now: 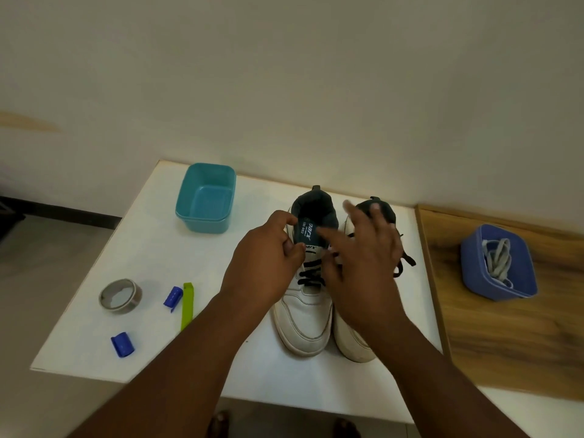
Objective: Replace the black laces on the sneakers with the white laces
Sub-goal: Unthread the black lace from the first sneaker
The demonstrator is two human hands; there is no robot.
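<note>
Left hand [265, 257] fingers pinch the left white leather sneaker [305, 308]'s tongue on the white surface [151, 248]; right hand [363, 260] spread open above. Limp black laces [311, 275], best grabbed at the ends.

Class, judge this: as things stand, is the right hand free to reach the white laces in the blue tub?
Probably yes: the right hand holds nothing, and the white laces lie uncovered in the open blue tub.

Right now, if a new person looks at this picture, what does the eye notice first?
First, the pair of white sneakers with black laces at the table's middle, with both hands over them; the left hand pinches the tongue of the left shoe. Next, the blue tub of white laces on the wooden board at the right.
</note>
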